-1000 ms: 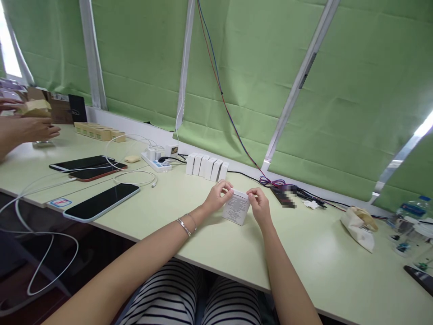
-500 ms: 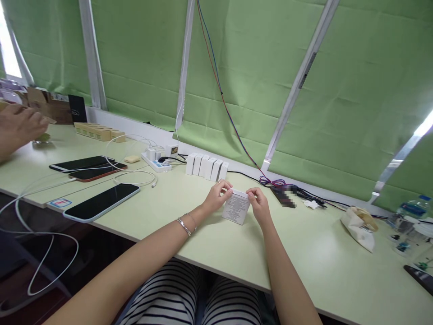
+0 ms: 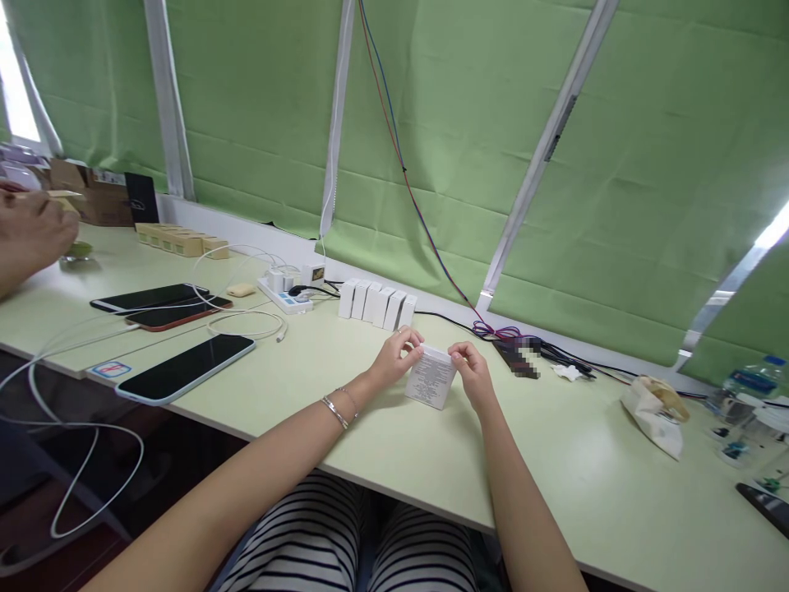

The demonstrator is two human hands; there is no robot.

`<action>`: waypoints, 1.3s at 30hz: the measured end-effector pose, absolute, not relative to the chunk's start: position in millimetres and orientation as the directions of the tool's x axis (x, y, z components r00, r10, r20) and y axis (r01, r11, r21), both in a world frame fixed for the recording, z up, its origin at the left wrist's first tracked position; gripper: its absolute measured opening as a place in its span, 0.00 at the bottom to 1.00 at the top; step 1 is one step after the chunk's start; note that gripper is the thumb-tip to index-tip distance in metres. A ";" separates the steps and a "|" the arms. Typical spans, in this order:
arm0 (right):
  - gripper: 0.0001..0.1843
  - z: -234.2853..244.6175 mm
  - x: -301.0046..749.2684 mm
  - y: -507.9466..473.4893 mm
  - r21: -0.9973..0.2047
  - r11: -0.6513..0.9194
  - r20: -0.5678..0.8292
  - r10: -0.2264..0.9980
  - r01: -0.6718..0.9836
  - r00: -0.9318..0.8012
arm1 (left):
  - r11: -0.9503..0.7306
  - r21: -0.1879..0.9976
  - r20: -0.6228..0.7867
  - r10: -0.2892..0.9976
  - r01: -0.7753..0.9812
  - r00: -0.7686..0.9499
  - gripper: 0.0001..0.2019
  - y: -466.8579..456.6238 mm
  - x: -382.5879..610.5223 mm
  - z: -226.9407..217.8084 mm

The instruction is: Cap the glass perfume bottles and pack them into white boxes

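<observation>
A small white box (image 3: 430, 380) with fine grey print stands near the table's front edge, its printed face toward me. My left hand (image 3: 398, 356) pinches its upper left corner between thumb and fingers. At the upper right corner, my right hand (image 3: 472, 370) grips it the same way. The fingertips behind the box are hidden. Beyond my left hand, a row of several plain white boxes (image 3: 377, 304) stands upright against the wall.
Left lie a light-blue-edged phone (image 3: 188, 368), two more phones, white cables and a power strip (image 3: 284, 294). A co-worker's hand (image 3: 37, 234) works at far left near yellow boxes (image 3: 178, 239). Right are bundled wires (image 3: 502, 331), a cloth pouch (image 3: 654, 415) and a bottle (image 3: 755, 376).
My hands and the white box have hardly moved. The co-worker's hand at far left has shifted slightly left.
</observation>
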State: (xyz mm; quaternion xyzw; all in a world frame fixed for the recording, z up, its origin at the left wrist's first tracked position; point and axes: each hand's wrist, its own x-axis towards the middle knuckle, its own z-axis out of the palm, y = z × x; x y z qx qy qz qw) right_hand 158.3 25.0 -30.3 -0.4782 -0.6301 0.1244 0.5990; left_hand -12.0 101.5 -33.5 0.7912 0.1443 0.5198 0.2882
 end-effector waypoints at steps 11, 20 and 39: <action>0.09 -28.7 157.4 23.9 -0.722 0.505 0.637 0.752 0.473 0.169 | -0.777 0.624 0.730 0.544 -0.079 0.413 0.06 105.0 -11.1 -37.5; 0.09 -29.9 158.1 24.8 -0.693 0.516 0.659 0.736 0.504 0.152 | -0.810 0.582 0.754 0.506 -0.069 0.418 0.06 103.9 -11.2 -35.0; 0.10 -31.8 154.8 24.4 -0.587 0.520 0.731 0.670 0.621 0.129 | -0.829 0.559 0.760 0.499 -0.028 0.416 0.07 101.8 -10.4 -35.1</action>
